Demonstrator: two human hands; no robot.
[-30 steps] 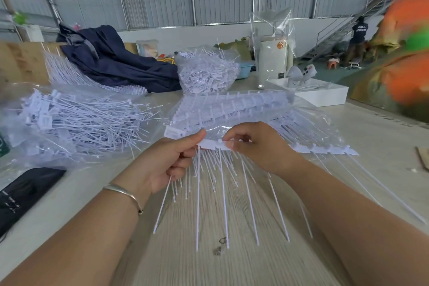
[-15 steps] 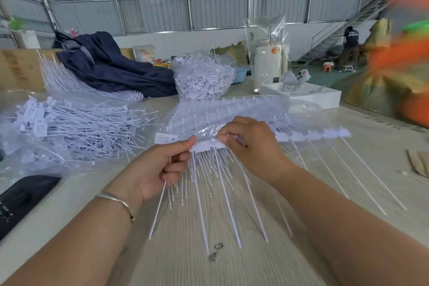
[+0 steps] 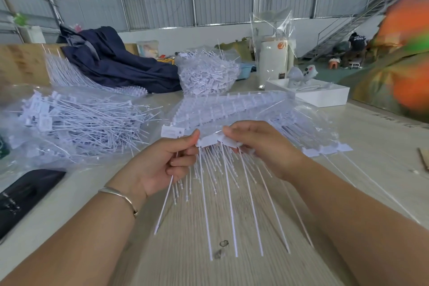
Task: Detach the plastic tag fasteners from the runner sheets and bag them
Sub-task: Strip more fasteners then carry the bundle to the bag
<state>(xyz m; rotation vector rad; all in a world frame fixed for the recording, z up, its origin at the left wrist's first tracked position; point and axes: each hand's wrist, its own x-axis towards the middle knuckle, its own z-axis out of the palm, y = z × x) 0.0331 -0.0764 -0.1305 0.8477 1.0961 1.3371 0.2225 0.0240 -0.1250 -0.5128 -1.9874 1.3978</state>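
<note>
A white runner sheet of tag fasteners (image 3: 213,140) hangs between both hands above the wooden table, its long thin tails pointing toward me. My left hand (image 3: 162,165) pinches the sheet's left end and holds one loose fastener (image 3: 166,202) in its curled fingers. My right hand (image 3: 262,146) grips the strip of tag heads a little to the right. The strip's far end (image 3: 327,150) rests on the table. A clear bag of detached fasteners (image 3: 76,125) lies to the left. More sheets in clear plastic (image 3: 234,109) sit just behind my hands.
A second full bag of fasteners (image 3: 206,74) stands further back, next to dark blue cloth (image 3: 116,62). A white box (image 3: 318,94) and a wrapped white canister (image 3: 274,62) stand at the back right. A black item (image 3: 25,193) lies at the left edge. Someone in orange (image 3: 404,53) is at the right.
Both hands have stayed on the sheet and have shifted slightly along the strip. The camera has tipped a little, and the sheet's tails hang lower in view.
</note>
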